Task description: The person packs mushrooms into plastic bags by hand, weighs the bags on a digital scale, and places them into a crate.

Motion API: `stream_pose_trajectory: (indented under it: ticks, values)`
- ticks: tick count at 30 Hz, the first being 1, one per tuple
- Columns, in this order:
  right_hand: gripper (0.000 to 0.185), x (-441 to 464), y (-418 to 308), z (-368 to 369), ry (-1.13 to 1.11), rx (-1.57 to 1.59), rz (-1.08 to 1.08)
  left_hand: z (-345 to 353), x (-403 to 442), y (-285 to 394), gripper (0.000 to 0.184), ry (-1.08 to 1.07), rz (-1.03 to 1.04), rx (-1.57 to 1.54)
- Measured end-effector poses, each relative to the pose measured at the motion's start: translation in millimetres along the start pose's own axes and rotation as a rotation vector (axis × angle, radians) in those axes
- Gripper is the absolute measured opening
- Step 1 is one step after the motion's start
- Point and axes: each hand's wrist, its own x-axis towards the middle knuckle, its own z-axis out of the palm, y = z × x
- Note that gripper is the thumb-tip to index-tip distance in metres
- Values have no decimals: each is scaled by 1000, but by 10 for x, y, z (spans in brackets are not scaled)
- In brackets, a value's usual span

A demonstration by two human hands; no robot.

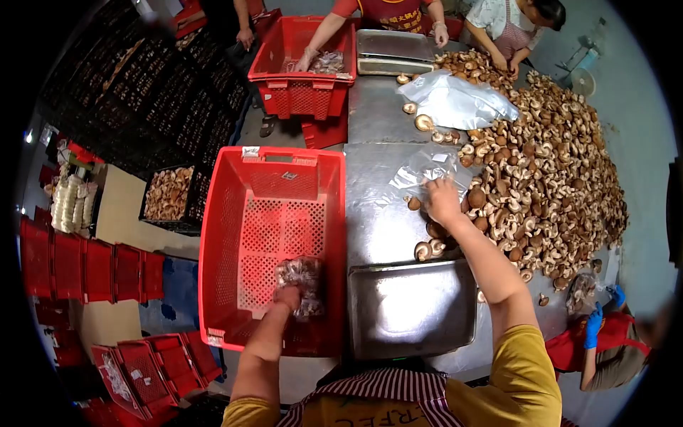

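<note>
My left hand [287, 296] reaches down into a red plastic crate [215, 242] on my left. Its fingers are closed on a clear bag of mushrooms [304, 271] near the crate's front right corner. My right hand [442, 199] is stretched forward over the steel table, its fingertips pinching a thin clear plastic bag [427, 167] that lies flat. Close to that hand lie a few loose shiitake mushrooms [422, 250], beside the large mushroom pile [548, 178]. A shallow metal tray [413, 313] sits in front of me on the table.
A stack of plastic bags [459, 101] and a scale [395, 46] stand farther up the table. Co-workers are at the far side; another with blue gloves [593, 326] holds a bag at right. Another red crate [302, 92], black crates [142, 92] and stacked red crates [92, 267] surround the table.
</note>
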Motion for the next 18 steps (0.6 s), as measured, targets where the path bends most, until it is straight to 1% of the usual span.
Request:
stream_pose_trajectory:
  ticks: [1,3,4,5,6,7,8,9,10,11,12,13,15,16,17,18]
  values:
    - [31,27,33,127,2,-1,8,54,21,69,46,-69,-90,37]
    - [32,61,84,318,-90,-342,-5,26,-110,117,50,24,-10,37]
    - [23,75,109,343,-18,-339,7,-46,-172,161,50,30,-5,42]
    - [23,101,148,350,-12,-341,11,-112,-244,209,46,67,-18,30]
    - [19,115,163,306,32,-298,0,-141,-279,223,42,105,-32,19]
    - [16,124,171,259,79,-255,-10,-154,-271,206,42,112,-29,22]
    - [10,100,176,208,161,-111,37,-161,-259,171,37,232,17,-154]
    - [10,64,125,83,167,-113,37,-138,-249,119,32,349,63,-332]
    - [9,12,79,-29,283,116,138,-125,-157,87,22,506,112,-532]
    - [9,-56,54,-110,397,347,239,-90,-101,43,22,508,117,-532]
    - [10,-138,65,-170,501,435,227,-289,-148,152,21,673,148,-594]
    - [10,-247,57,-269,508,429,228,-542,-241,324,20,839,181,-657]
    - [11,-560,-21,-578,343,1118,391,-1144,-679,932,15,806,193,-839]
    - [13,-740,-142,-839,263,1245,462,-1353,-849,1248,13,799,341,-930]
    - [12,-912,-220,-965,228,1348,494,-1494,-1010,1567,11,787,488,-1018]
    - [12,-1080,-298,-1044,222,1352,457,-1565,-1169,1886,11,761,543,-973]
